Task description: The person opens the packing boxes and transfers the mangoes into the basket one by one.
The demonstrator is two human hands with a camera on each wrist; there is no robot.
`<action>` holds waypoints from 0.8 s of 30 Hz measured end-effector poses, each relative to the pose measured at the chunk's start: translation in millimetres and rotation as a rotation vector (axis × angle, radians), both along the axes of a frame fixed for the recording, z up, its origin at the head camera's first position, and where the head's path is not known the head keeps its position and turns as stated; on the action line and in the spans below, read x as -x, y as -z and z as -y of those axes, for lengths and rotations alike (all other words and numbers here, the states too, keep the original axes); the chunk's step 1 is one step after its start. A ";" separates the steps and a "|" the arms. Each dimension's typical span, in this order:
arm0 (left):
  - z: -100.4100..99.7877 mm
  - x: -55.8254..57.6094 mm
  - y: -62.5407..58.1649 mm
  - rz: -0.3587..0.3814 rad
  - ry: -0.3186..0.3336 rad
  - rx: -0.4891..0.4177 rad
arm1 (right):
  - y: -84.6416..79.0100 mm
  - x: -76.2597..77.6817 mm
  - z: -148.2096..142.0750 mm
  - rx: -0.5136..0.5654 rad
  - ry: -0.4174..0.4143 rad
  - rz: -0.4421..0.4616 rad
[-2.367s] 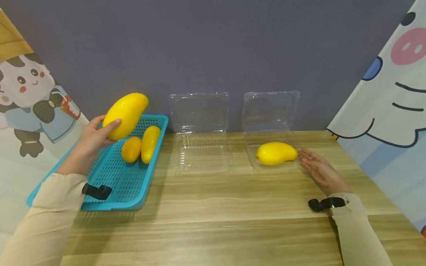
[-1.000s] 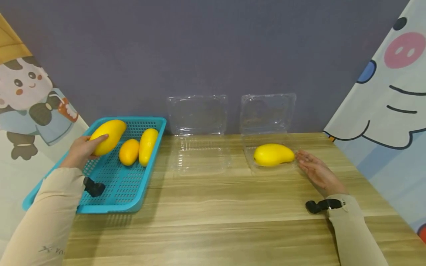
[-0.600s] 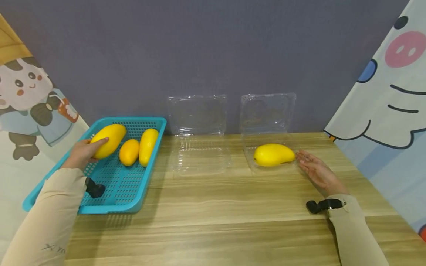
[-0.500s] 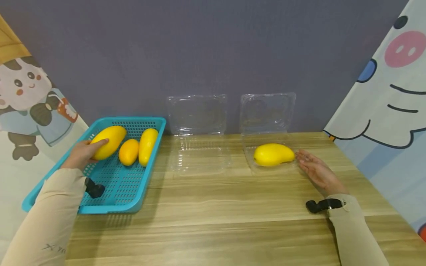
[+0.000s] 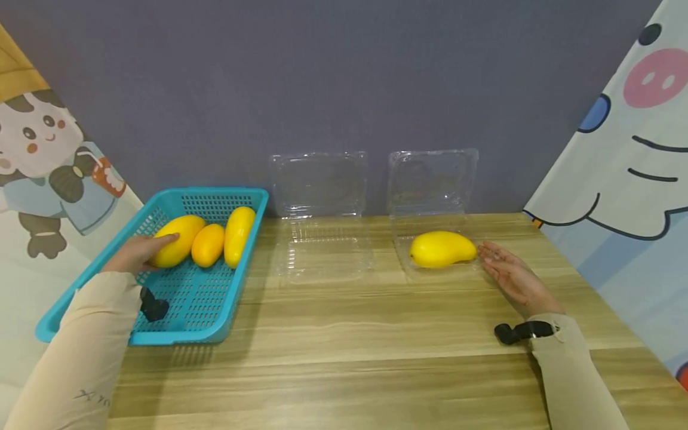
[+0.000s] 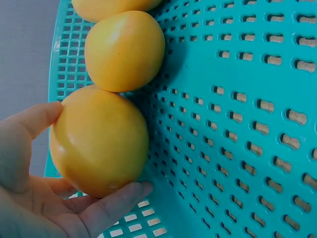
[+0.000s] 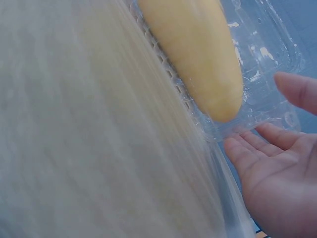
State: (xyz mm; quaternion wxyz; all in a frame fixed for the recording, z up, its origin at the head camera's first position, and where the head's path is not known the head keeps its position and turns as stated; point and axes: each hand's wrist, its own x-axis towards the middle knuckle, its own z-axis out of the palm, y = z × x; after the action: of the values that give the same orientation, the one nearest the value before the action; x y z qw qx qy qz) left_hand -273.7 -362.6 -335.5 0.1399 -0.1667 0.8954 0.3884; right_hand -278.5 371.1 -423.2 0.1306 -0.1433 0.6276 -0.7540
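My left hand [image 5: 134, 254] is down in the blue plastic basket [image 5: 232, 298], gripping a big yellow mango [image 5: 180, 240]. In the left wrist view the thumb lies on one side of that mango and the fingers curl round the other. A small orange-yellow mango [image 5: 208, 246] sits right beside it, and a long yellow mango [image 5: 239, 236] lies by the basket's right wall. Over on the right, another yellow mango [image 5: 442, 249] lies in an open clear clamshell box [image 5: 432, 182]. My right hand [image 7: 277, 173] is at that box's edge, palm up, fingers relaxed, holding nothing.
A second clear clamshell box [image 5: 322, 185] stands with its lid raised between the basket and the other box. Behind them rises a grey wall panel [image 5: 333, 77]. The wooden table [image 5: 344, 370] stretches across the front.
My left hand has brought the big mango from above the basket down into it, so it now sits beside the small one. My right hand has stayed by the right box.
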 end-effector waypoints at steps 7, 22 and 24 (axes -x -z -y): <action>-0.1 -2.8 -1.3 -0.001 0.061 0.093 | 1.1 -0.4 -1.0 0.026 -0.004 0.000; -2.3 -15.8 -32.7 -0.100 0.106 0.340 | 2.5 1.1 0.5 0.013 0.009 -0.010; -3.2 -16.4 -36.9 -0.103 0.108 0.351 | 2.9 1.5 0.2 0.014 0.012 -0.009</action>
State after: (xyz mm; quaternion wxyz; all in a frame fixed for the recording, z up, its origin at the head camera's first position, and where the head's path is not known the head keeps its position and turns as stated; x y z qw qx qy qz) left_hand -257.3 -359.4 -298.6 0.0832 -0.1203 0.9630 0.2263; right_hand -280.1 370.9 -426.1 0.1222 -0.1436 0.6239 -0.7584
